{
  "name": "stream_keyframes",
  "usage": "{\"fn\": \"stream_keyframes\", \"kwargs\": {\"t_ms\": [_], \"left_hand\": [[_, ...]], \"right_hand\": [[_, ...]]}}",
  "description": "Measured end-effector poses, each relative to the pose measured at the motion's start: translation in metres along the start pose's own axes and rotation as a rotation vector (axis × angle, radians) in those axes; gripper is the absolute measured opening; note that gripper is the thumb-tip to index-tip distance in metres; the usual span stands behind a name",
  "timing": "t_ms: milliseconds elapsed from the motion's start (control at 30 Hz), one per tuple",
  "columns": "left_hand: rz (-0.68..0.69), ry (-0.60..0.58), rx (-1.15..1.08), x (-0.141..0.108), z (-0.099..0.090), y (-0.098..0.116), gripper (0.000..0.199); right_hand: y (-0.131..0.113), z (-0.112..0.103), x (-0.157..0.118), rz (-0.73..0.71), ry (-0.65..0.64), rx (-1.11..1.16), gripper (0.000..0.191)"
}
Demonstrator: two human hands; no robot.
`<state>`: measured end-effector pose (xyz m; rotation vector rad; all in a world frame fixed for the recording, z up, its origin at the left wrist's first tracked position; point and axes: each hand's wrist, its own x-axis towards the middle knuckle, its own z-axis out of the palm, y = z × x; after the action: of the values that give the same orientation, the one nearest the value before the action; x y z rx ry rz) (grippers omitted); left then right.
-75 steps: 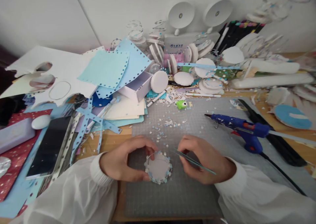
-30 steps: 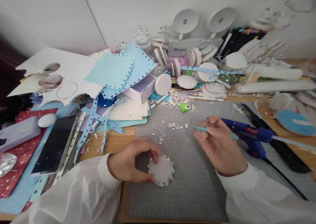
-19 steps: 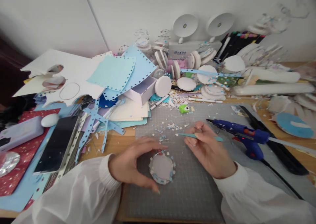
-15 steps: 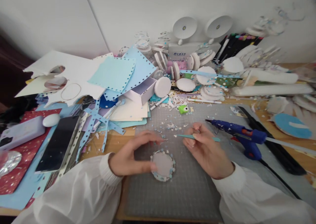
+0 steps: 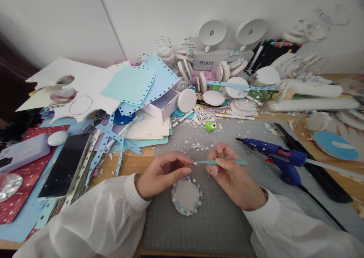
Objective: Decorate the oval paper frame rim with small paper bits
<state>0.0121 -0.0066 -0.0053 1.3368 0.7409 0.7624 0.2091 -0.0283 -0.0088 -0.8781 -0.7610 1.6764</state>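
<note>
My right hand [image 5: 231,174] is closed on teal tweezers [image 5: 210,162], whose tip points left. A tiny white piece [image 5: 195,163] is at that tip, beside the fingertips of my left hand [image 5: 163,172]. The left thumb and fingers are curled toward each other; whether anything is between them is too small to tell. Just below, a round disc [image 5: 187,195] with small white and pale blue pieces around its rim lies flat on the grey cutting mat [image 5: 216,227]. Small loose paper pieces [image 5: 197,146] are scattered above the hands.
A blue glue gun [image 5: 281,155] lies right of my right hand, its cord running toward the lower right. A green punch [image 5: 210,126] sits at the mat's back. Papers, a dark phone [image 5: 66,163] and a red sheet [image 5: 31,189] are on the left.
The tweezers have moved left to my left fingertips. My left hand has come off the disc's edge, shifted right and drawn its thumb toward its fingers.
</note>
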Motion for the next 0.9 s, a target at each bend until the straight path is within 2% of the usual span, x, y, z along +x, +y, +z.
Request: {"fn": "stream_keyframes", "kwargs": {"t_ms": [167, 367, 567, 733, 900], "left_hand": [[-0.008, 0.003, -0.093, 0.0016, -0.0017, -0.0049, 0.023], [-0.061, 0.039, 0.001, 0.0000, -0.0003, -0.0034, 0.026], [-0.024, 0.059, -0.003, -0.0009, -0.0008, -0.0022, 0.018], [-0.020, 0.059, -0.029, -0.0015, -0.0019, -0.0015, 0.015], [-0.018, 0.035, -0.043, -0.0024, -0.0025, -0.0014, 0.014]], "right_hand": [[0.0030, 0.0034, 0.0003, 0.007, -0.044, -0.005, 0.016], [0.0043, 0.0063, -0.0010, 0.034, -0.047, 0.027, 0.018], [0.0035, 0.0055, -0.0021, 0.013, -0.038, 0.026, 0.017], [0.0027, 0.0020, 0.0002, -0.036, -0.008, 0.005, 0.017], [0.0064, 0.0003, -0.0004, -0.122, -0.045, -0.135, 0.018]]}}
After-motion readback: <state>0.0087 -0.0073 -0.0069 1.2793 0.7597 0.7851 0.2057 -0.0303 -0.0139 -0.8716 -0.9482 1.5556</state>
